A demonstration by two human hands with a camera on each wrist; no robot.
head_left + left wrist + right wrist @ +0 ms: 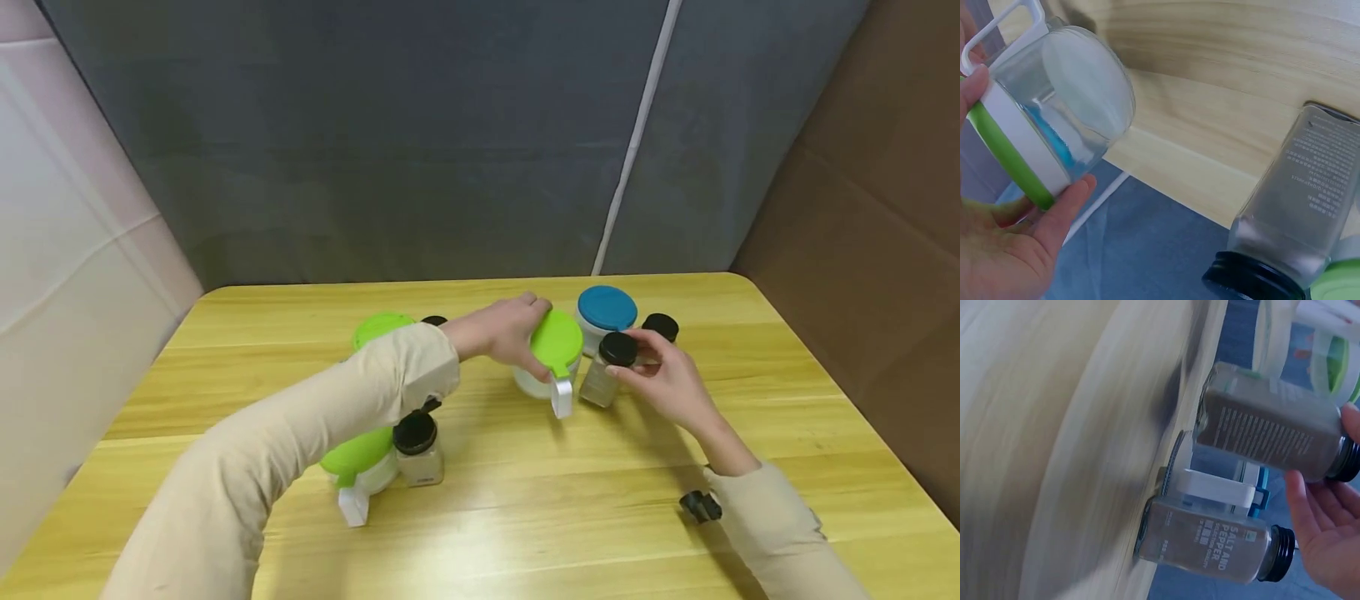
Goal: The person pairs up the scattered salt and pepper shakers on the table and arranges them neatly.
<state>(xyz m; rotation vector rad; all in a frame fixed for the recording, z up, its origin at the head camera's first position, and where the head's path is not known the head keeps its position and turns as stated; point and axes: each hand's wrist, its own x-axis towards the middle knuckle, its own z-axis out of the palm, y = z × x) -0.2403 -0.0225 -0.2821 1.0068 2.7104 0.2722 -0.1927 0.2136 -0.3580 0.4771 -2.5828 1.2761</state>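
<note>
Under the left hand [513, 329]: one green-lidded jar [558, 343]. Fingers and thumb were curled around the lid, so a proper grip, not a flat palm.
Right hand [667, 379]: had the tilted bottle [600, 385] by its black cap [620, 347] end, pinched between thumb and fingers. Couldn't tell whether the base touched the worktop [540, 517].
Step in hand: my guess, a two-handed positioning step, jar and bottle close together between the hands.
Next move: I'd say it called for straightening the bottle without clipping the jar's white handle [562, 397], before either grip loosened.
Beyond the right hand: blue-lidded jar [606, 310] plus a rear bottle [661, 325] with a black top, so not much slack that way.
Edges: the far one ran a little past the blue-lidded jar; the right one was well apart from the right hand.
Open room: mostly on the near side of both hands, a wide stretch of bare wood.
Left sleeve [315, 417]: crossed above a near green jar [362, 457], with a near bottle [420, 457] just beside it. Lowering that forearm looked risky to me.
</note>
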